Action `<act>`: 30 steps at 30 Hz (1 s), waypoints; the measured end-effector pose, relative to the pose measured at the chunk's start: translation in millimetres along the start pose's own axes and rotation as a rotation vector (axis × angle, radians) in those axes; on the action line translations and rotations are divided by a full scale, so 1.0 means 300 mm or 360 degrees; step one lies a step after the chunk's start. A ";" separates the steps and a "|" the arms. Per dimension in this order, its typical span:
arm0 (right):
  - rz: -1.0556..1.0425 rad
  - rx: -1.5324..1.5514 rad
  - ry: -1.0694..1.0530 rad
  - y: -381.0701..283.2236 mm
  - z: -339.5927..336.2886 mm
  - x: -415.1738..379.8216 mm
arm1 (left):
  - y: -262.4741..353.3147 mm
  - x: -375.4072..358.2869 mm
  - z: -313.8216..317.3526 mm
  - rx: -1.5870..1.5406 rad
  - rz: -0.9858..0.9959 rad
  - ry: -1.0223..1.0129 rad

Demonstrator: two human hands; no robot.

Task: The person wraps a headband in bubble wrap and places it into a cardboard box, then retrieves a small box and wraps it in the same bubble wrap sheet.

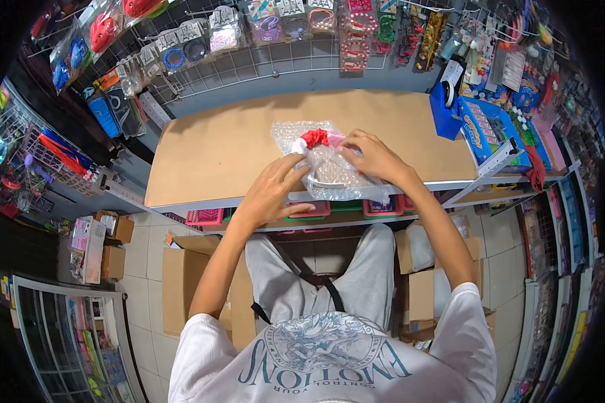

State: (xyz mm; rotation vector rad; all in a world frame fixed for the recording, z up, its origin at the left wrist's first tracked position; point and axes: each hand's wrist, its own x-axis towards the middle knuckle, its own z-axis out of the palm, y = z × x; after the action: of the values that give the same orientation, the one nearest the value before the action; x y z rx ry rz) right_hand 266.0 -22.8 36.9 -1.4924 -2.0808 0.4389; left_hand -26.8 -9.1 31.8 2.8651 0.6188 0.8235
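Note:
A ruffled red, pink and white fabric hair band [314,138] lies curved on a sheet of bubble wrap [286,131] at the front edge of the brown table. My left hand [270,193] is at the wrap's left side, fingers stretched and thumb apart, with the fingertips by the white part of the band. From the right, my right hand [371,156] reaches over the wrap, its bent fingers closed at the pink part of the band. Its fingertips partly cover that end. The near part of the wrap hangs over the table edge.
The brown table [215,151] stretches to both sides. Hair accessories in packets hang on a wire rack [269,67] behind it. At the right stand a blue holder [444,111] and a blue display box [489,127]. Pink and green baskets [309,210] sit underneath; cardboard boxes [181,282] flank my legs.

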 end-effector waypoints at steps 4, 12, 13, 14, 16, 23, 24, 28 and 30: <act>-0.0015 -0.0015 -0.0256 -0.008 -0.058 -0.045 | 0.004 -0.044 0.091 -0.0068 -0.0118 0.0105; -0.0137 0.0105 -0.0466 0.040 -0.095 -0.049 | 0.028 -0.050 0.169 -0.0026 -0.0170 0.0225; -0.0156 0.0108 -0.0471 0.052 -0.091 -0.043 | 0.026 -0.048 0.180 -0.0041 -0.0162 0.0267; -0.0174 0.0109 -0.0475 0.064 -0.088 -0.040 | 0.021 -0.046 0.189 -0.0057 -0.0151 0.0311; -0.0034 0.0074 -0.0527 0.040 -0.096 -0.038 | 0.022 -0.042 0.194 -0.0061 -0.0158 0.0316; -0.0069 -0.0172 -0.0083 -0.026 -0.064 -0.103 | 0.084 -0.039 0.096 -0.0300 -0.0471 0.0422; -0.0035 -0.0036 -0.0074 -0.019 -0.066 -0.104 | 0.073 -0.039 0.102 -0.0263 -0.0514 0.0509; 0.0244 0.0535 -0.0046 0.036 -0.075 -0.101 | 0.026 -0.058 0.092 -0.0026 -0.0602 0.0635; 0.0295 0.0699 0.0054 0.086 -0.078 -0.095 | 0.016 -0.068 0.052 0.0157 -0.0553 0.0571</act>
State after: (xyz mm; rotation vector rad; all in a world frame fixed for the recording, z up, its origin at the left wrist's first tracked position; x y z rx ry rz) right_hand 306.6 -42.0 34.9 -1.4119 -1.6833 0.8722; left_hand -32.5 -21.5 9.6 2.5861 1.1847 1.2785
